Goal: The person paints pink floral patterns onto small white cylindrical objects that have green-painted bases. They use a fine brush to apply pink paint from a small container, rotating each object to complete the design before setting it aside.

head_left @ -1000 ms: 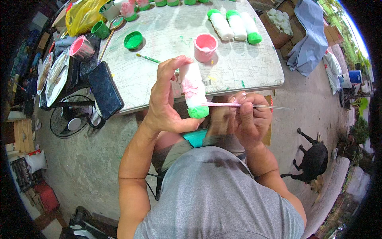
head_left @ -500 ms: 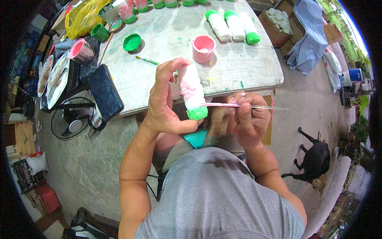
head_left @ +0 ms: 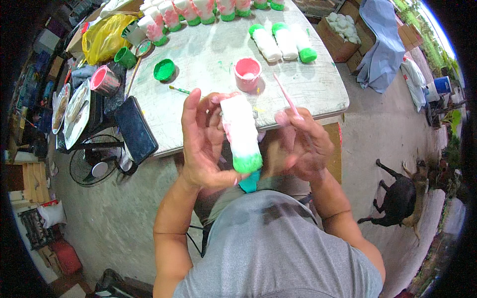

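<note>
My left hand (head_left: 198,149) holds a white cylinder (head_left: 239,116) by its two ends, thumb at the bottom and fingertips at the top. The cylinder has a green-painted lower end and pink paint along its left side. In my right hand (head_left: 312,146), slightly blurred, is a thin paintbrush (head_left: 284,94) with pink on it, its tip pointing up and away from the cylinder. Just beyond stands a pink cup of paint (head_left: 247,82). A green paint pot (head_left: 164,70) and a second brush (head_left: 179,90) lie farther left on the white table (head_left: 213,54).
Several painted cylinders (head_left: 203,12) stand along the table's far side. Three white cylinders with green ends (head_left: 282,43) lie at the right. A dark flat device (head_left: 135,130) rests at the left edge, above a fan (head_left: 97,161). A black dog (head_left: 397,198) lies on the floor.
The brush has come off the cylinder and swung from pointing left to pointing up. My left hand has turned the cylinder, so more white faces me, and lowered it slightly.
</note>
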The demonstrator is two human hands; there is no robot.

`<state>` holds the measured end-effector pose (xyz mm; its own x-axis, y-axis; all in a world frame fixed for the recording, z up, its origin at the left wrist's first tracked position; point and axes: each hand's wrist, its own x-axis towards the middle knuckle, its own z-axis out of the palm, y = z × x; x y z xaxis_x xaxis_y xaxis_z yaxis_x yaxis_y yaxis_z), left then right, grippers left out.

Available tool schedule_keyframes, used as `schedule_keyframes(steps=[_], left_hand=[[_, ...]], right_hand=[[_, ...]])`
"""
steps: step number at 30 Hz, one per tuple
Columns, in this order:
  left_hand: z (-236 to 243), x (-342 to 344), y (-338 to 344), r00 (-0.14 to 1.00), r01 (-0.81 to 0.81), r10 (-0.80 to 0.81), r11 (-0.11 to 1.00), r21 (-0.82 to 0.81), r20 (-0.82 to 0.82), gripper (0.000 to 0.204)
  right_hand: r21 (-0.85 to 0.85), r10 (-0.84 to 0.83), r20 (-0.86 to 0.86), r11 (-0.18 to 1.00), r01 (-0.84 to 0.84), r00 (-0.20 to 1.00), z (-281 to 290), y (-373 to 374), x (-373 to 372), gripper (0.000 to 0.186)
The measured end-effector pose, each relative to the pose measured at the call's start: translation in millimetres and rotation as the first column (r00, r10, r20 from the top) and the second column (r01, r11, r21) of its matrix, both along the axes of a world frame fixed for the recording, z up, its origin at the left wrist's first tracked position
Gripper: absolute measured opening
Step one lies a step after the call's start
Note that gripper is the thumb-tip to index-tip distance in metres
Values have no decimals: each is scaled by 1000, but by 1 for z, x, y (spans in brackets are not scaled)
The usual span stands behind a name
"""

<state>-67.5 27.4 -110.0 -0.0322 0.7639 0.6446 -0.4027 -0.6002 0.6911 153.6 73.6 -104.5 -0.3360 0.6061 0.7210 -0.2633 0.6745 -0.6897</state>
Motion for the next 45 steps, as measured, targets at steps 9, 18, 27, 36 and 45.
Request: schedule_keyframes(steps=[9,18,27,36,45], left_hand=[[2,-5,5,987,-22,28,999,39,-156,148],[22,-8,-4,812,-218,230,972,87,-536,133],[14,-10,-11,839,-291,313,949,119,-445,136],[7,-19,-5,731,-430,445,889,158,-517,132],[-6,-26,10,676,-421,469,879,224,-569,126]], right_hand=[[-45,154,251,988,-148,956,22,20,-13,111],[94,91,518,982,-162,851,58,28,-3,110],[-53,33,292,998,-18,956,40,23,9,68],[287,-327,498,936,203,803,115,77,-20,25],[389,-284,782,918,-78,555,109,108,-53,14]])
